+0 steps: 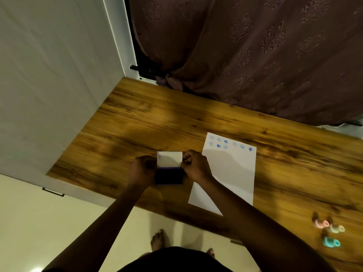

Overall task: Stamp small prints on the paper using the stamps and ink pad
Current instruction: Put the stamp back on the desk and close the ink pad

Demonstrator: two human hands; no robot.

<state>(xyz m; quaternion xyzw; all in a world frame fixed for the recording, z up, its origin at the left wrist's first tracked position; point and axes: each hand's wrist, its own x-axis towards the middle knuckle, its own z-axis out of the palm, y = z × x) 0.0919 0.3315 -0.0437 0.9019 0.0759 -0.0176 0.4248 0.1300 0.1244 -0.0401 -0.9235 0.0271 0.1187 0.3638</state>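
Observation:
An ink pad (169, 175) lies on the wooden table (137, 122), its white lid (169, 159) raised upright behind the dark blue pad. My left hand (142, 170) grips the case's left side. My right hand (194, 165) pinches the lid's right edge. A white paper sheet (231, 173) lies just right of the pad, with several blue prints (225, 143) in two rows near its far edge. Three small stamps, a pink one (321, 223), a pale green one (336, 229) and a teal one (331, 242), lie at the table's right front.
A brown patterned curtain (255, 55) hangs behind the table. A white cabinet panel (49, 85) stands along the table's left edge. My bare feet (158, 240) are on the pale floor below the table's front edge.

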